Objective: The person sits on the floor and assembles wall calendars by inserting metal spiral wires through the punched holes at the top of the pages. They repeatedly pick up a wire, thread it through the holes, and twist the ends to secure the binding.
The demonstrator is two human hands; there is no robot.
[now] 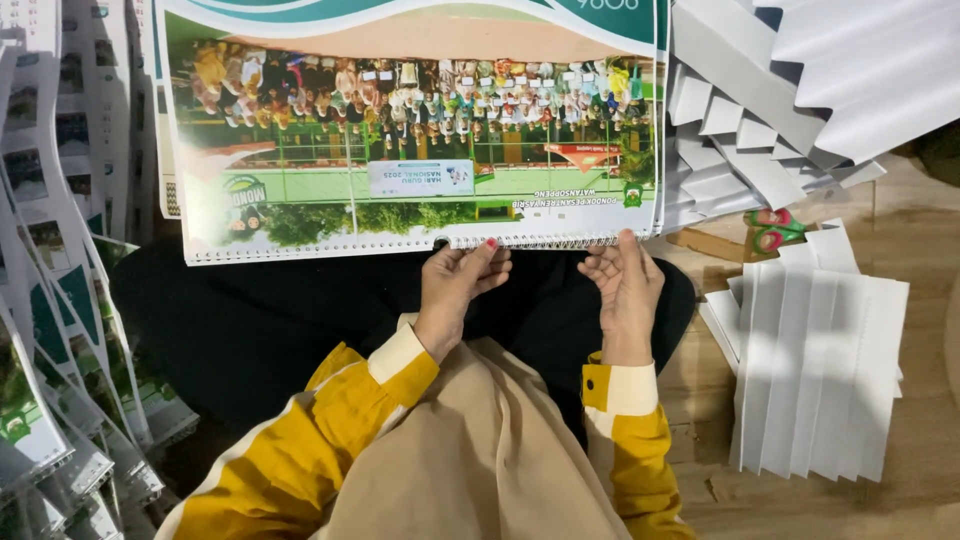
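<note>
A calendar [410,130] lies across the person's lap, its wire binding [520,241] on the near edge. The left hand [455,290] and right hand [625,285] sit side by side at that binding, fingertips on it. Stacked calendars [55,330] fan out to the left. To the right, folded sheets [815,360] rest on the floor [920,300], with more sheets [800,90] piled behind them.

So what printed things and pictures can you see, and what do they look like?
Wall calendar: across the lap, wide, wire-bound, green with a crowd photo; left hand and right hand at its wire edge.
Calendar stacks: left side, fanned, white and green.
White sheets: right floor, overlapped, plain.
</note>
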